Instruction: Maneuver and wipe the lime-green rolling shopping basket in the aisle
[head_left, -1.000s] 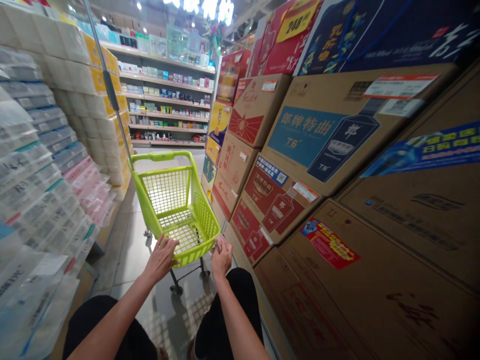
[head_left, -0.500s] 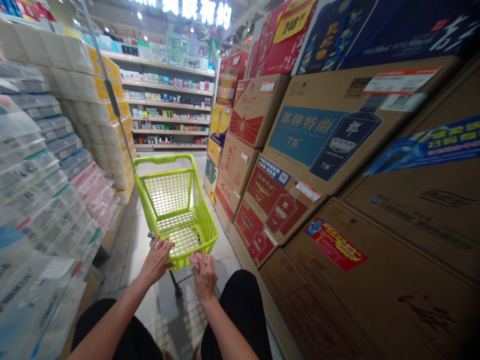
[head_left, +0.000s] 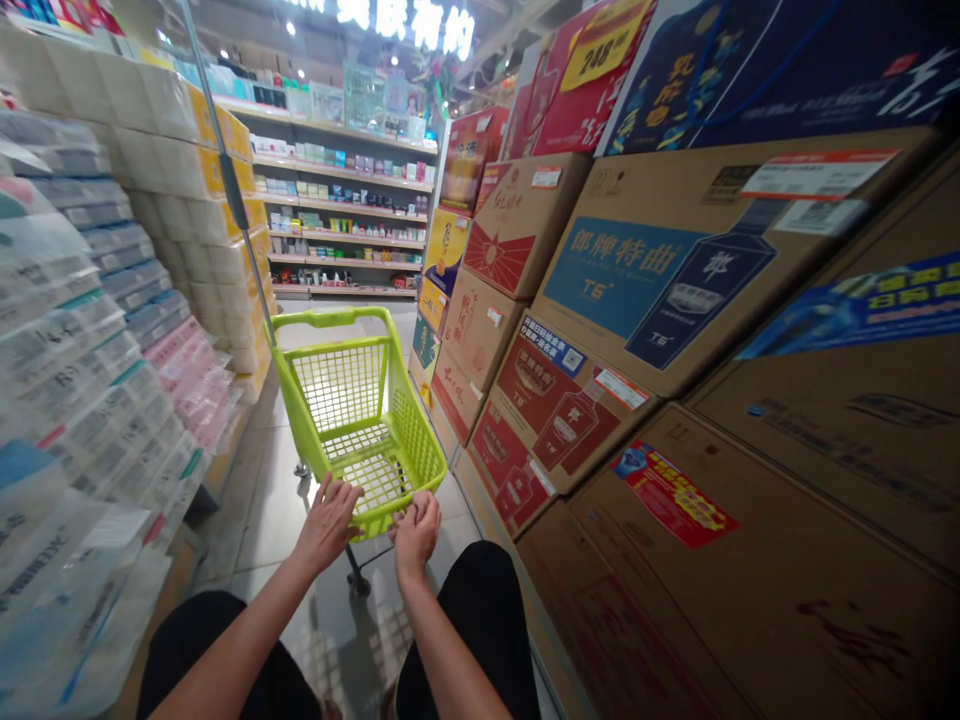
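Observation:
A small lime-green plastic shopping cart (head_left: 352, 420) with lattice walls stands in front of me, its basket bare inside. My left hand (head_left: 328, 522) lies over the rim at the near left corner, fingers curled onto it. At the near right part of the same rim, my right hand (head_left: 418, 530) is closed, its fingers bent over the edge. Whether a small thing is tucked in those fingers I cannot make out. A thin pole (head_left: 225, 170) with a dark sleeve rises from the cart's far left corner.
Cardboard cartons (head_left: 615, 270) are stacked along the right. On the left stand wrapped tissue packs (head_left: 112, 330) and pale paper rolls (head_left: 172, 160) in yellow packaging. Shelves of small goods (head_left: 345, 200) close off the far end. My knees (head_left: 472, 620) flank the tiled floor (head_left: 259, 500).
Both hands and the cart's near rim have shifted slightly right in view. A small pinkish thing seen at my right fingertips before is now hard to make out.

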